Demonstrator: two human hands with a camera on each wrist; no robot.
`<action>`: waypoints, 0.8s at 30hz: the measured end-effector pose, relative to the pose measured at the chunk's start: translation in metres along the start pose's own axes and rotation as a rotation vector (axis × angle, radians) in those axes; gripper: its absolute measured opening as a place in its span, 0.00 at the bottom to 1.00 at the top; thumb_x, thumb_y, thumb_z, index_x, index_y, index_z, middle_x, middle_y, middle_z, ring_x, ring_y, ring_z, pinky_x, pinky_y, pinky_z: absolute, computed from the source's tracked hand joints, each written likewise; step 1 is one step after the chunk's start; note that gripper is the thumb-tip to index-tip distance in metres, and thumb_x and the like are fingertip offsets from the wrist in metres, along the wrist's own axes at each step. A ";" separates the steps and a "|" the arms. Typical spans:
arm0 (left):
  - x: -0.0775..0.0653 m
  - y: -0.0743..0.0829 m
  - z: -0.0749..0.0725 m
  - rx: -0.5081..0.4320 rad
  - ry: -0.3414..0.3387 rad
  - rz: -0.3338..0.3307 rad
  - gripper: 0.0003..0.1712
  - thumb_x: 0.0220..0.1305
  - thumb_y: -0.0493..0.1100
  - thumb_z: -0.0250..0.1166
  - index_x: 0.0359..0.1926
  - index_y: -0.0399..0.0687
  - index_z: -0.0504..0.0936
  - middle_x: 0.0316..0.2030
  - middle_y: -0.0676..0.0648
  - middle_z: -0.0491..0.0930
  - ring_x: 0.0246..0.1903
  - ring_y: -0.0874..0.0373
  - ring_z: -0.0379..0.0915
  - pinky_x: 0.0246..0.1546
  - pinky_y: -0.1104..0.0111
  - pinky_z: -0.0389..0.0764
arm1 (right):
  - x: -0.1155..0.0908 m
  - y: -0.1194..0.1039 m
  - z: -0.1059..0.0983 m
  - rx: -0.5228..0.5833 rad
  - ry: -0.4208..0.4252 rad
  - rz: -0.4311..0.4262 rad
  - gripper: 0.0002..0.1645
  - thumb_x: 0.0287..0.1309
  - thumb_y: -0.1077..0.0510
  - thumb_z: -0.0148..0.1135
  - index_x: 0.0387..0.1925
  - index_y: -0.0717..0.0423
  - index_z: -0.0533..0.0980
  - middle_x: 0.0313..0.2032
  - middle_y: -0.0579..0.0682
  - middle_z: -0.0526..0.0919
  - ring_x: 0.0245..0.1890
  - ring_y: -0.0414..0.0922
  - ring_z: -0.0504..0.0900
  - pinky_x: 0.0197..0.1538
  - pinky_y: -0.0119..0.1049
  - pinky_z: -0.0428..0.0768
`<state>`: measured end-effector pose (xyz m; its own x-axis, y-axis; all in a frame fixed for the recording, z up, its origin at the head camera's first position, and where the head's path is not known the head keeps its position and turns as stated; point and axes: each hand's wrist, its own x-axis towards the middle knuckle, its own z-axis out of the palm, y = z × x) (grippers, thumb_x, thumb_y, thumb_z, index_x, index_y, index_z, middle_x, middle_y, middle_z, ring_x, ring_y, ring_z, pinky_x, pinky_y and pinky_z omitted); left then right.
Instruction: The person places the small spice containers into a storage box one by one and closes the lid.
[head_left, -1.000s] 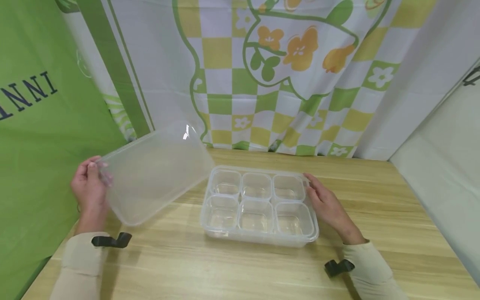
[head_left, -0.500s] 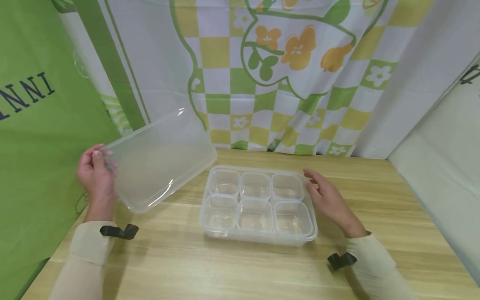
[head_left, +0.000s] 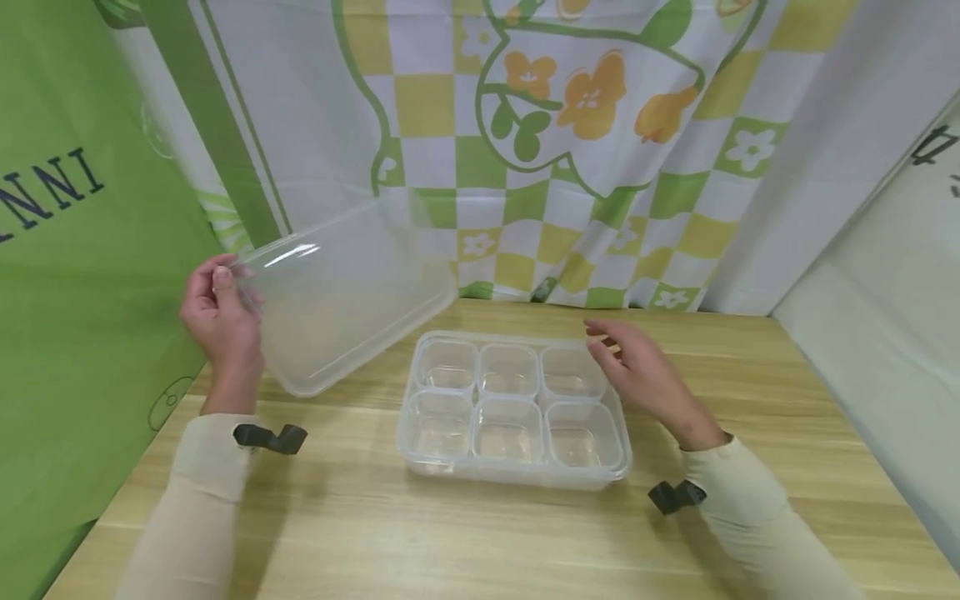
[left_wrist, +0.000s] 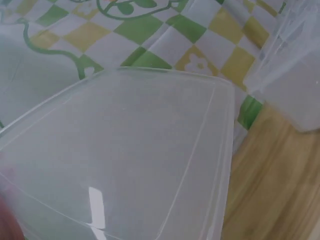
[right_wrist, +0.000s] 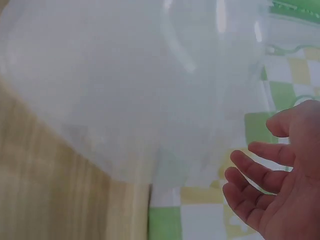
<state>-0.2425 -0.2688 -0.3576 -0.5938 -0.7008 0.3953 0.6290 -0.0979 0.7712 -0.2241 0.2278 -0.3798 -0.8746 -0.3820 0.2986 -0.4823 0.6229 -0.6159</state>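
My left hand (head_left: 225, 321) pinches a clear plastic lid (head_left: 345, 292) by its left edge, thumb in front. Tilted, the lid hangs in the air left of the box and behind it, and it fills much of the left wrist view. On the table sits a clear rectangular storage box (head_left: 517, 477), its top uncovered, with several small square tubs (head_left: 509, 429) set in two rows. My right hand (head_left: 641, 367) hovers over the box's back right corner with its fingers loosely bent. In the right wrist view the same hand (right_wrist: 285, 185) holds nothing.
Beneath everything is a wooden table (head_left: 360, 533). A checked, flowered curtain (head_left: 495, 200) hangs along its back edge. Green cloth (head_left: 82, 333) borders the left side and a pale panel (head_left: 885, 308) the right.
My left hand has raised the lid and carried it to the right. My right hand has come off the box's right edge and moved up and left over its corner.
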 end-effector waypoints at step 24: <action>-0.038 0.017 0.094 -0.119 -0.265 0.239 0.11 0.77 0.34 0.56 0.42 0.32 0.84 0.28 0.42 0.84 0.18 0.57 0.70 0.16 0.74 0.65 | 0.026 -0.017 -0.004 0.044 -0.002 0.045 0.32 0.80 0.53 0.51 0.76 0.64 0.60 0.49 0.58 0.85 0.45 0.52 0.85 0.48 0.52 0.80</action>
<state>-0.2565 -0.1774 -0.3122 -0.5229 -0.5082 0.6844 0.8099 -0.0458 0.5848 -0.2387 0.2102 -0.3581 -0.8952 -0.3558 0.2684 -0.4399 0.6086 -0.6604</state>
